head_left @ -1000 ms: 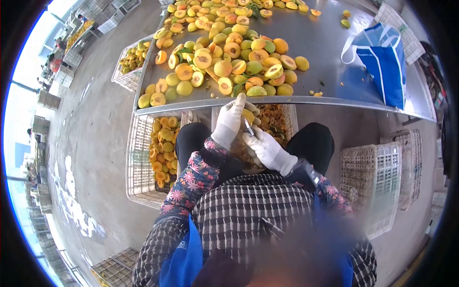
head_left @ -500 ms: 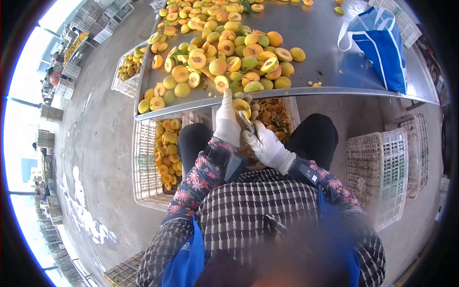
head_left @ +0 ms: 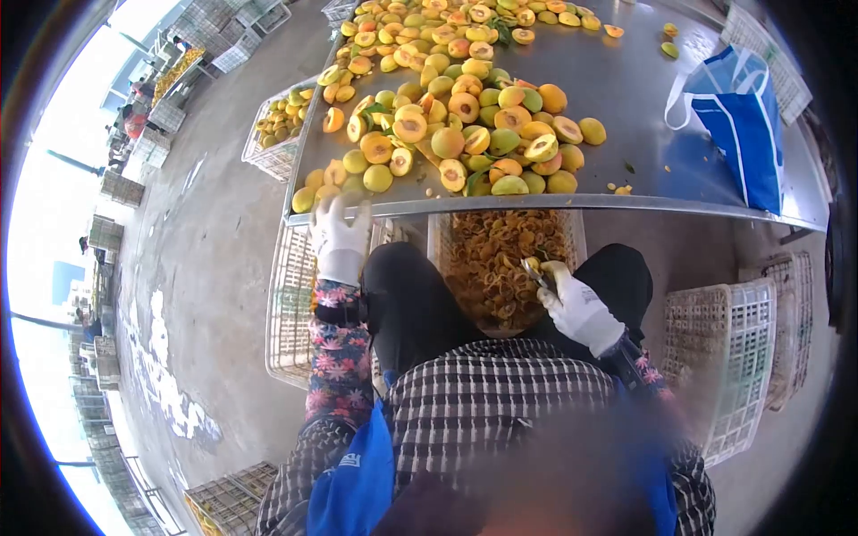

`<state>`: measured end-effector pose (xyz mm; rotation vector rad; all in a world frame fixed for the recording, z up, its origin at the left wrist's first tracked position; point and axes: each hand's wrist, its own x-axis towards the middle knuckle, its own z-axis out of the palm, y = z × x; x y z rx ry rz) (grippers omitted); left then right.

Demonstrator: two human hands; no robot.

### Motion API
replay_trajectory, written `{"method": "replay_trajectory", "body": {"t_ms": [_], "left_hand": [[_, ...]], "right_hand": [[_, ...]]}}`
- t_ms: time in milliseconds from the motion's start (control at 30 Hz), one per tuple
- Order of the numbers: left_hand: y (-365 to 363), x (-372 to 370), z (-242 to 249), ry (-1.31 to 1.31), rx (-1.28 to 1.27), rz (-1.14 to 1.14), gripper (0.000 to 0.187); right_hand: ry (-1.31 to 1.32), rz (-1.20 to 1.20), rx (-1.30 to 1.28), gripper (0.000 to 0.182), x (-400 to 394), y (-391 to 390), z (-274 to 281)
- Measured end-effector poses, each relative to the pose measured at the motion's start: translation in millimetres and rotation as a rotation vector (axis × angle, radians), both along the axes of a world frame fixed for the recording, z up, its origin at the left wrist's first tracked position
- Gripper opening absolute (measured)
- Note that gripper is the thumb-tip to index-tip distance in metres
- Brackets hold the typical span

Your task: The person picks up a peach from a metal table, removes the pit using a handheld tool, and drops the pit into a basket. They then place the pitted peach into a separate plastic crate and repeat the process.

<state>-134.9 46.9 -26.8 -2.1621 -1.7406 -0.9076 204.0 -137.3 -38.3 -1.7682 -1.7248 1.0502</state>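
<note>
My left hand (head_left: 340, 239), in a white glove, reaches over the table's front left corner with its fingers apart, close to several yellow peaches (head_left: 332, 172). Its fingertips are slightly blurred and I see nothing held. My gloved right hand (head_left: 579, 311) is closed around a small metal hand tool (head_left: 539, 277), whose exact kind I cannot make out. A bit of yellow shows at the tool's tip. Below that tip stands a crate (head_left: 576, 234) of brownish-orange fruit scraps (head_left: 500, 259), between my knees. Whole and halved peaches (head_left: 465, 107) lie heaped on the metal table (head_left: 635, 134).
A white crate (head_left: 290, 308) stands under the table's left corner, partly behind my left arm. Another crate (head_left: 273, 161) of peaches is beyond the table's left side. A blue bag (head_left: 742, 134) sits at the table's right. Stacked crates (head_left: 724, 357) stand at my right.
My left hand has left the peach between both hands and moved left to the table corner. My right hand has moved right and down with the tool. The view has shifted slightly.
</note>
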Motion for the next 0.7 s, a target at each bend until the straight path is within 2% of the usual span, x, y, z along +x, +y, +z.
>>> {"method": "replay_trajectory", "body": {"t_ms": [67, 167, 233, 267, 333, 400, 567, 700], "left_hand": [[9.2, -0.1, 5.7, -0.267, -0.193, -0.021, 0.035], [26.1, 46.7, 8.1, -0.387, -0.477, -0.157, 0.035], [32.6, 81.5, 5.1, -0.299, -0.477, -0.301, 0.038], [39.8, 94.0, -4.7, -0.186, -0.492, -0.321, 0.045], [43.1, 113.3, -15.2, -0.127, -0.583, -0.286, 0.051], [49.5, 118.3, -20.6, -0.125, -0.63, -0.273, 0.052], [61.4, 124.3, -16.6, -0.154, -0.725, -0.247, 0.05], [60.8, 117.9, -15.8, -0.26, -0.732, -0.242, 0.051]], "right_hand": [[-0.035, 0.022, 0.067, 0.041, 1.9, 1.7, -5.1], [-0.066, 0.09, 0.167, 0.044, 1.5, 8.4, -15.8], [-0.118, 0.136, 0.166, 0.046, 1.2, 13.2, -13.4], [-0.166, 0.147, 0.129, 0.048, -0.5, 14.8, -9.5], [-0.189, 0.139, 0.119, 0.05, 0.5, 15.8, -7.7], [-0.135, 0.107, 0.178, 0.051, -0.3, 15.1, -15.6], [-0.116, 0.1, 0.053, 0.049, -9.1, 19.7, -4.5], [0.001, 0.052, 0.203, 0.042, -18.2, 32.7, -8.5]]}}
